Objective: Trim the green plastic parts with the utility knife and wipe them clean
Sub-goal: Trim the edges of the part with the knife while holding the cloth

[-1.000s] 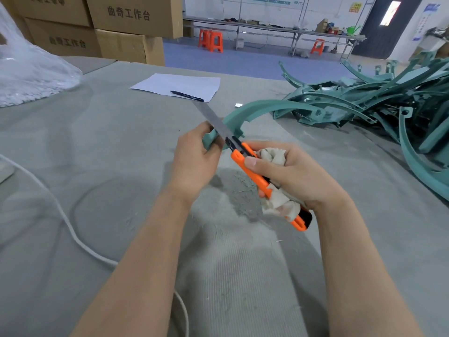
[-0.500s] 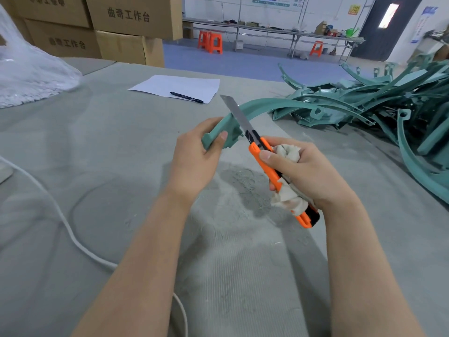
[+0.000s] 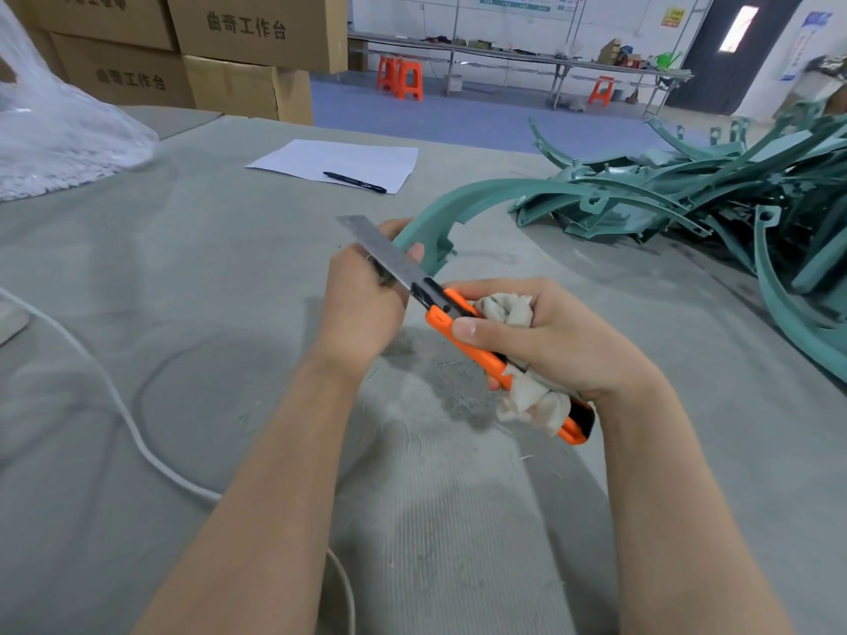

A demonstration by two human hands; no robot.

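Our left hand [image 3: 362,295] is closed round the near end of one green part [image 3: 463,197], holding it just above the table [image 3: 206,277] while the rest arcs away to the right toward the pile [image 3: 687,199]. Whether the far end rests on the table we cannot tell. Our right hand [image 3: 554,336] grips the knife [image 3: 436,316] and a rag [image 3: 506,309] together, thumb along the orange handle and the rag bunched against the palm. The long steel blade crosses the left fingers at the part's end. The part is a thin, curved moulded strip with a raised rim and small tabs, smooth and faintly glossy. We judge it light, stiff across its width but springy along its length, and a little slippery. It is best held close to the edge being cut, as now, so that it does not flex away from the blade. The blade is run far out, so we expect it to bend under side load. The rag looks soft and grubby. The table cover is a ribbed grey felt, dusted with pale shavings [image 3: 449,387] below the hands.
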